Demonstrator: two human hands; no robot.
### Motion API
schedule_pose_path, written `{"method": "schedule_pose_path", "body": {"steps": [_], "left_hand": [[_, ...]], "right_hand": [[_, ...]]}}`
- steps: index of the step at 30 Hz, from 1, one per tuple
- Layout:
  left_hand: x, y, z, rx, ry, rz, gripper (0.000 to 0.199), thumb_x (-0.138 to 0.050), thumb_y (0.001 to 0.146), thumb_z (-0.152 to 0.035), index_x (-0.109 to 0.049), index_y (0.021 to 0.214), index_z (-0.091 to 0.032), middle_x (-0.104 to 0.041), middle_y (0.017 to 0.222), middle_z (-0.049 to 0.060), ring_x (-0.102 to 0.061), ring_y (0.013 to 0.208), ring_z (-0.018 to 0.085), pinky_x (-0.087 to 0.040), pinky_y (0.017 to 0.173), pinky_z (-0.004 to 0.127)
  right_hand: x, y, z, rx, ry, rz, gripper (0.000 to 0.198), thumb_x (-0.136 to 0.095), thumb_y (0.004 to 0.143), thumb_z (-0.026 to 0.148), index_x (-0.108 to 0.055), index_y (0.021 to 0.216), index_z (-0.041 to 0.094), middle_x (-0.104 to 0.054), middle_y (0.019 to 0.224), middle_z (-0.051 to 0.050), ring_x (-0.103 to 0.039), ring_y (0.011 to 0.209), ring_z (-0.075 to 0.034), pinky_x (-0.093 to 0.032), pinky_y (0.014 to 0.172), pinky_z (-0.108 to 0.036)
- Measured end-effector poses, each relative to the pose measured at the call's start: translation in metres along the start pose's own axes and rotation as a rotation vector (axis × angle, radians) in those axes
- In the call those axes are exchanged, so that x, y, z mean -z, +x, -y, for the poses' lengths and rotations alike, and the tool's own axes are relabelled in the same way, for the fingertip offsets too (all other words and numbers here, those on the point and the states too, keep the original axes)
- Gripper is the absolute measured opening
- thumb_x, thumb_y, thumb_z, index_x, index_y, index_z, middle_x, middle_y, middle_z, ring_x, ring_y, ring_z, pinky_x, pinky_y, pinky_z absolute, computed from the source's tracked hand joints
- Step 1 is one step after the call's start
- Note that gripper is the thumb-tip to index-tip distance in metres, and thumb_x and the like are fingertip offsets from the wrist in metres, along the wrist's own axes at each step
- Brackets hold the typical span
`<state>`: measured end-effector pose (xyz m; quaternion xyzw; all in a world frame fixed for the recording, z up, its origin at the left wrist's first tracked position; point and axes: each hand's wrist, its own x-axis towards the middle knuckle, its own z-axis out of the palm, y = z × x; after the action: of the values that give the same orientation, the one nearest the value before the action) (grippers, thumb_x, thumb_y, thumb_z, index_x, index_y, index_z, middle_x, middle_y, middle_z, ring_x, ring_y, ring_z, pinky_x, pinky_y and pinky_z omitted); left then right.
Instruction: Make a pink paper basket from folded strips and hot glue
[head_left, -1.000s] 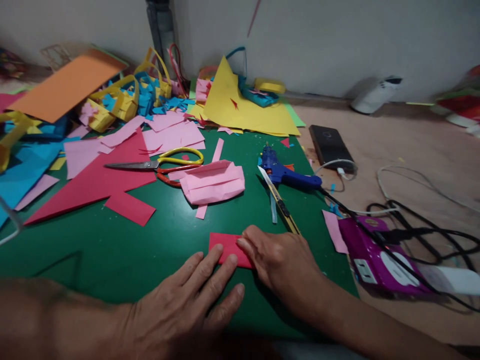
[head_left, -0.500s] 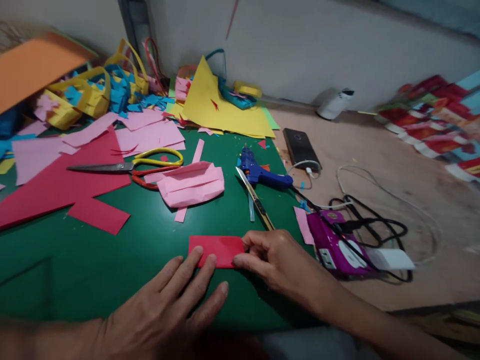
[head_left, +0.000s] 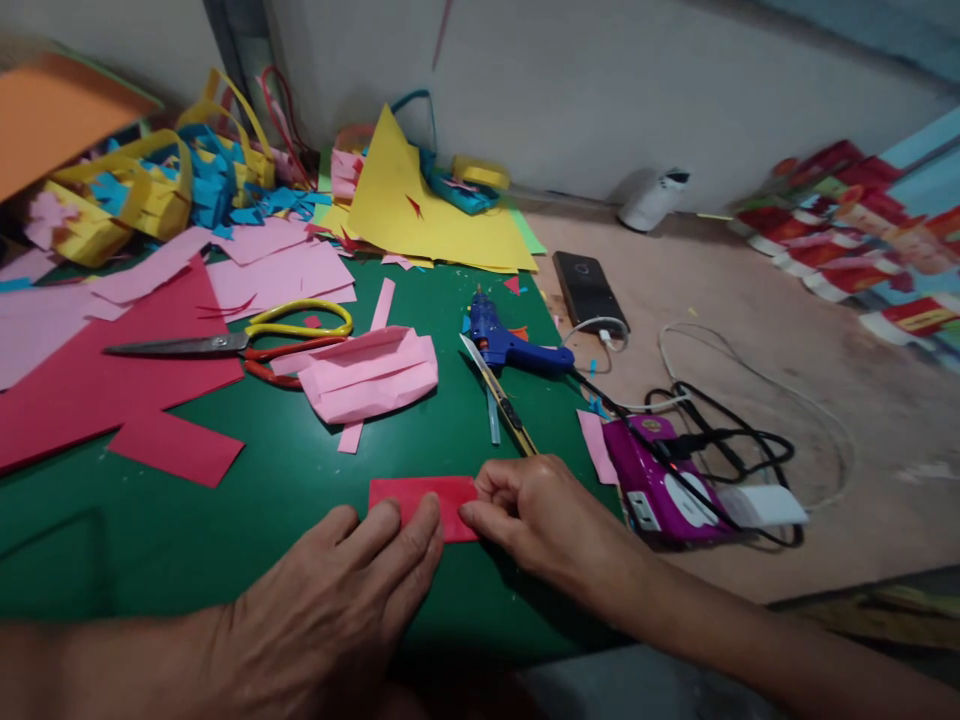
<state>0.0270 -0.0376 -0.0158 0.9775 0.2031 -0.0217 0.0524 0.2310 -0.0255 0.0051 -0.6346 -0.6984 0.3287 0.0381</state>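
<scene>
A small folded piece of red paper lies flat on the green mat near the front. My left hand rests over its near left part, fingers bent and drawn together on the paper, the thumb close beside the index finger. At the paper's right end, my right hand pinches the edge between thumb and curled fingers. Just beyond the right hand lies a utility knife, its blade pointing away. A blue glue gun lies next to the knife. Behind the red paper sits a folded pink paper piece.
Scissors with yellow and red handles lie on red paper sheets at left. Paper baskets and a yellow sheet stand behind. A phone, a purple power strip and tangled cables are at right.
The left hand's fingers have drawn together and moved further onto the red paper; the thumb has come in beside them. The right hand keeps its pinch. The whole view has shifted slightly.
</scene>
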Motion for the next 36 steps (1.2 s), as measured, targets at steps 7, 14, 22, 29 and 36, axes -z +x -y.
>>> {"method": "schedule_pose_path", "body": {"steps": [7, 14, 22, 29, 36], "left_hand": [[-0.006, -0.001, -0.001, -0.001, -0.018, 0.011, 0.062, -0.037, 0.087, -0.047, -0.039, 0.134, -0.007, -0.045, 0.135, 0.019, -0.050, 0.100, 0.028, -0.047, 0.068, 0.035], [-0.008, -0.002, -0.003, 0.021, -0.039, 0.028, 0.071, -0.037, 0.086, -0.055, -0.029, 0.141, -0.010, -0.038, 0.140, 0.019, -0.045, 0.107, 0.028, -0.044, 0.073, 0.035], [-0.014, -0.003, -0.001, 0.006, -0.027, 0.024, 0.073, -0.036, 0.087, -0.053, -0.020, 0.143, -0.010, -0.038, 0.140, 0.017, -0.045, 0.104, 0.027, -0.042, 0.074, 0.035], [-0.007, 0.001, 0.005, -0.032, -0.012, -0.003, 0.072, -0.048, 0.079, -0.057, -0.039, 0.134, -0.011, -0.039, 0.138, 0.012, -0.042, 0.099, 0.026, -0.039, 0.079, 0.038], [-0.003, 0.008, 0.007, -0.007, -0.059, -0.024, 0.054, -0.043, 0.086, -0.049, -0.047, 0.127, -0.014, -0.046, 0.130, 0.009, -0.042, 0.096, 0.024, -0.039, 0.077, 0.038]], "right_hand": [[0.000, 0.001, -0.001, -0.015, 0.046, 0.018, 0.025, -0.048, 0.078, 0.020, -0.042, 0.053, 0.018, -0.041, 0.045, 0.007, -0.036, 0.044, -0.007, -0.021, 0.045, -0.022], [0.004, 0.001, 0.005, 0.011, -0.043, 0.004, 0.028, -0.047, 0.079, 0.020, -0.040, 0.052, 0.019, -0.036, 0.048, 0.007, -0.034, 0.046, -0.007, -0.019, 0.045, -0.023], [0.006, 0.003, 0.008, -0.011, -0.083, 0.016, 0.029, -0.047, 0.079, 0.019, -0.039, 0.051, 0.019, -0.035, 0.046, 0.007, -0.032, 0.044, -0.008, -0.020, 0.046, -0.024], [0.001, 0.003, 0.008, -0.011, -0.110, -0.029, 0.028, -0.047, 0.081, 0.018, -0.044, 0.053, 0.018, -0.044, 0.046, 0.005, -0.040, 0.045, -0.009, -0.023, 0.046, -0.023], [-0.008, -0.019, -0.011, 0.266, -0.385, -0.270, 0.017, -0.046, 0.089, 0.019, -0.059, 0.078, 0.016, -0.062, 0.061, -0.001, -0.056, 0.054, -0.014, -0.036, 0.052, -0.026]]}}
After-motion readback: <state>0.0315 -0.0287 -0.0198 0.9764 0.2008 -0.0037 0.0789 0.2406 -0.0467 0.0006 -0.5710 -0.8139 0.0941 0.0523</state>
